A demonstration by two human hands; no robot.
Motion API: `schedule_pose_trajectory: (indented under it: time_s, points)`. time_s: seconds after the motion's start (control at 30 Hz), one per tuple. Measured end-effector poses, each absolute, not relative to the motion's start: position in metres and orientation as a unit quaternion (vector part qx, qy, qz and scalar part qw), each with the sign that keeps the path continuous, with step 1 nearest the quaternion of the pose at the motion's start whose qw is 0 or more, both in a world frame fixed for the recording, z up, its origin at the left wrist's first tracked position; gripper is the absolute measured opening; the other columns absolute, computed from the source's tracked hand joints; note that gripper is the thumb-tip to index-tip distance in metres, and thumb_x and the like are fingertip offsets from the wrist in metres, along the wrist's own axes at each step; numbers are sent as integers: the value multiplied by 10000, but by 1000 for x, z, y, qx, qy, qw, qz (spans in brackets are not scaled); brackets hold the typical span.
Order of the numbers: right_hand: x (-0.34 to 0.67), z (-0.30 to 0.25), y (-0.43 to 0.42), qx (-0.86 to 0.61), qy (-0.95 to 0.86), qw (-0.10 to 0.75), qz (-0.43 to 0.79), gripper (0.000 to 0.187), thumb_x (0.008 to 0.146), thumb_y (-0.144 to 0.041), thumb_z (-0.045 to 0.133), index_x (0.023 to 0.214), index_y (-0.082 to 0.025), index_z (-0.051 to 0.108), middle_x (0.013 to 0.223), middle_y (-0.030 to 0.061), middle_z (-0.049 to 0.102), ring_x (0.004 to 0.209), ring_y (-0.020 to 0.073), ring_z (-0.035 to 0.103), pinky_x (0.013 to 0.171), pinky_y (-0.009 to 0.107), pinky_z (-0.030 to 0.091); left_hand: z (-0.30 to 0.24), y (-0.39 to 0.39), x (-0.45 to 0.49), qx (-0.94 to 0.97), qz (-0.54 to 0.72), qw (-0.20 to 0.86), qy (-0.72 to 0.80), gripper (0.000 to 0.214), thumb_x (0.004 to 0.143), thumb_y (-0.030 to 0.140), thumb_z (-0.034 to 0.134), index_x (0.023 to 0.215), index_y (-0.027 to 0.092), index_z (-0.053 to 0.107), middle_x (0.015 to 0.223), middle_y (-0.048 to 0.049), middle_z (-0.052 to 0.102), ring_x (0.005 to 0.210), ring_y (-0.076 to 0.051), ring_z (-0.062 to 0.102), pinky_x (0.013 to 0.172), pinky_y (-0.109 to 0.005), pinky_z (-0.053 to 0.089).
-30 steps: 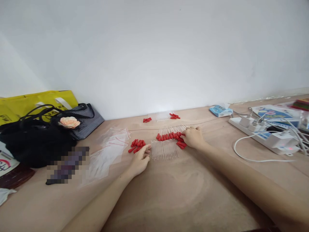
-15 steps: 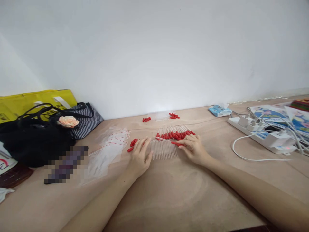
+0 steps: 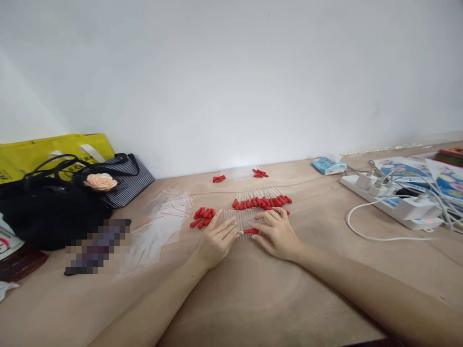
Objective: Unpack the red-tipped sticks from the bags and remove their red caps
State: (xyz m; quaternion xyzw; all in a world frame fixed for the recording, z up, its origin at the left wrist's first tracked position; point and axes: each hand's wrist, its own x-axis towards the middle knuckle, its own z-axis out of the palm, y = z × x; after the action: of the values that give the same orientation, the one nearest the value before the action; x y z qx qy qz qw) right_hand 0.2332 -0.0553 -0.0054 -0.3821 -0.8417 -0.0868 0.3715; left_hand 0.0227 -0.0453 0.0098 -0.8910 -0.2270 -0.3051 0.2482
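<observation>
Between both hands lies a dropper [image 3: 249, 231], a thin clear tube with a red rubber bulb, held level. My left hand [image 3: 219, 241] is closed on its clear tube end, and my right hand [image 3: 280, 234] pinches the red bulb end. Beneath and behind the fingers is a row of bare clear tubes [image 3: 246, 217], partly covered by the hands. Farther back, several droppers with red bulbs [image 3: 261, 202] lie side by side, bulbs toward me. A pile of loose red rubber bulbs [image 3: 203, 217] sits just left of my left hand.
Clear zip bags [image 3: 159, 231] spread over the table at left, near black and striped bags [image 3: 130, 178]. By the wall are small red bulb piles [image 3: 219, 179] and more clear tubes [image 3: 238, 173]. A power strip [image 3: 390, 202] with chargers, cables and a tissue pack [image 3: 328, 165] occupy the right.
Both hands have come closer together and nearer to me, bringing the dropper down over the bare tubes. My left hand now grips its tube end. The loose bulbs at left are more exposed.
</observation>
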Motion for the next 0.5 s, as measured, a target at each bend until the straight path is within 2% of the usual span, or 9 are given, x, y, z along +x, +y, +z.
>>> schedule_pose_trajectory:
  time_s: [0.13,0.3,0.4,0.5]
  points:
    - [230,-5,-55,-378,-840,367,-130,176,806,-335,514,926,-269,625,941,13,620,901,166,494,958,445,159,11,-48,26,-891,-309,248,-220,162,823,114,457,882,147,605,880,-58,689,962,-192,599,1017,-499,265]
    - [228,-5,-56,-366,-841,371,-144,139,808,-291,507,864,-264,631,920,0,632,919,165,503,983,462,140,9,-48,30,-894,-297,229,-247,176,826,152,462,913,145,614,923,-77,680,997,-225,578,999,-535,269]
    - [228,-4,-57,-354,-845,372,-147,155,816,-293,491,873,-270,633,916,0,639,933,169,506,990,480,124,7,-45,29,-904,-286,204,-244,202,840,160,437,934,152,616,962,-75,670,997,-207,579,985,-498,318]
    - [228,-4,-58,-339,-849,378,-147,165,818,-281,482,864,-277,640,904,-13,653,944,173,508,999,493,102,7,-45,28,-908,-290,191,-236,186,839,151,444,863,157,629,969,-60,670,1007,-193,574,994,-481,316]
